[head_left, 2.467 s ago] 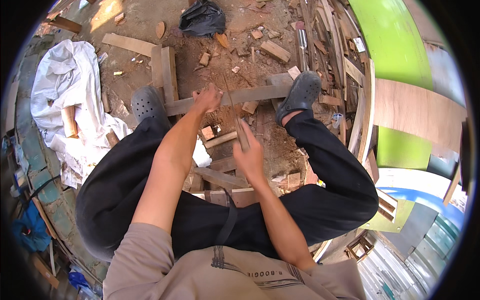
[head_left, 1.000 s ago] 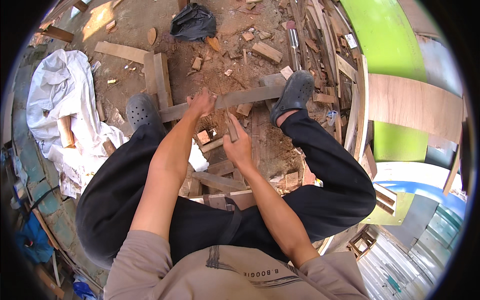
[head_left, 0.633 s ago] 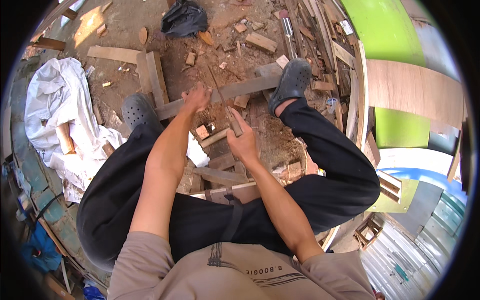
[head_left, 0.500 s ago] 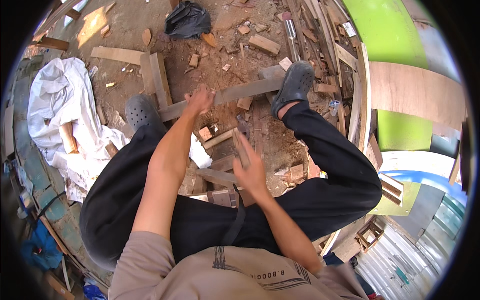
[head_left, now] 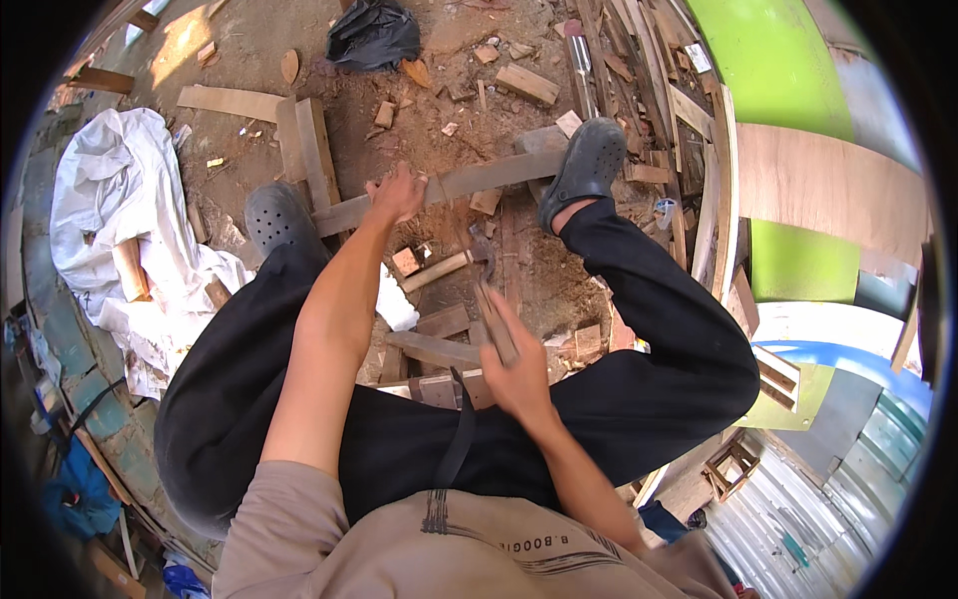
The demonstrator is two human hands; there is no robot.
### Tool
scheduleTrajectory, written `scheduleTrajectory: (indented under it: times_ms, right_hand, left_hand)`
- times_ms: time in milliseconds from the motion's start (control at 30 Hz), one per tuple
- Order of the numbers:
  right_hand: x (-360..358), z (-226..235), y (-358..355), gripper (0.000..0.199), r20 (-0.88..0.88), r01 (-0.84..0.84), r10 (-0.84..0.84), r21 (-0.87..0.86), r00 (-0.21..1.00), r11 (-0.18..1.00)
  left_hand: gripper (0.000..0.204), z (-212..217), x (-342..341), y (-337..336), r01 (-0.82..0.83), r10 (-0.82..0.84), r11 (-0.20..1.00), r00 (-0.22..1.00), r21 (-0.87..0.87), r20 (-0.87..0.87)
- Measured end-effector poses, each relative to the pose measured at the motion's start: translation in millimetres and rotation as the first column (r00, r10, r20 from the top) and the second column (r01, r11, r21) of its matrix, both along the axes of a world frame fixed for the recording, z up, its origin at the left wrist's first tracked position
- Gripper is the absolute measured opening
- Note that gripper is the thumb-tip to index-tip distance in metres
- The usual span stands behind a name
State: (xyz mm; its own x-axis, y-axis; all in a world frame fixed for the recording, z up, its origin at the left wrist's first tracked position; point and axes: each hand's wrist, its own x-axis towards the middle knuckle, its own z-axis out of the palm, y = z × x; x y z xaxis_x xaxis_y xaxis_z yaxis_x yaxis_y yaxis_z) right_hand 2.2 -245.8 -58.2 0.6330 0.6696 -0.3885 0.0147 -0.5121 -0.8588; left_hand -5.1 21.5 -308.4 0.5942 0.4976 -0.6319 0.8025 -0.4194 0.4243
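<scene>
A narrow wooden board point(head_left: 499, 176) lies crosswise between my feet, its right end under my right clog point(head_left: 591, 165). My left hand point(head_left: 397, 195) is closed over the board left of its middle. A thin dark line crosses the board just right of those fingers. My right hand point(head_left: 519, 371), nearer my body, grips the wooden handle of what looks like a handsaw point(head_left: 499, 334). Its blade seems turned edge-on towards the board and is barely visible. A claw hammer point(head_left: 439, 271) with a wooden handle lies on the ground between the hands.
Wood offcuts point(head_left: 529, 85) are scattered over the dirt, with a black plastic bag point(head_left: 374, 38) at the far side. A white sheet point(head_left: 115, 200) lies at the left. Long planks point(head_left: 726, 190) and a green panel point(head_left: 803, 260) line the right. My left clog point(head_left: 279, 220) stands near the board's left end.
My right hand has drawn back towards my body with the wooden handle, so more of the hammer head shows. My left hand stays on the board.
</scene>
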Motion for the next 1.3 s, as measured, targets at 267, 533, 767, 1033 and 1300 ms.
scheduleTrajectory:
  times_ms: [267,533,767,1033,1300]
  right_hand:
    - [-9.5,8.5,-12.7,0.057,0.073,0.012,-0.013,0.018,0.997,1.0]
    - [28.2,-48.4,47.6,0.058,0.009,0.05,-0.05,-0.086,0.999,0.995]
    - [22.4,-52.7,21.1,0.059,0.038,0.022,-0.024,0.033,0.999,0.999]
    - [-12.6,4.4,-19.9,0.057,0.024,0.017,-0.018,0.053,1.0,0.998]
    - [8.3,-33.1,27.2,0.062,0.019,-0.005,0.006,-0.036,1.0,0.999]
  left_hand:
    - [0.054,2.8,5.9,3.3,-0.003,0.003,1.0,1.0,0.002,-0.006]
    - [0.057,6.9,22.8,-2.1,0.048,-0.05,0.994,0.999,-0.097,-0.018]
    - [0.057,11.3,18.1,-6.2,0.031,-0.032,0.998,0.999,-0.063,-0.018]
    - [0.056,1.7,-3.2,9.8,-0.018,0.018,1.0,1.0,0.003,0.021]
    - [0.059,-20.1,-1.8,-1.1,0.008,-0.008,1.0,1.0,-0.024,0.013]
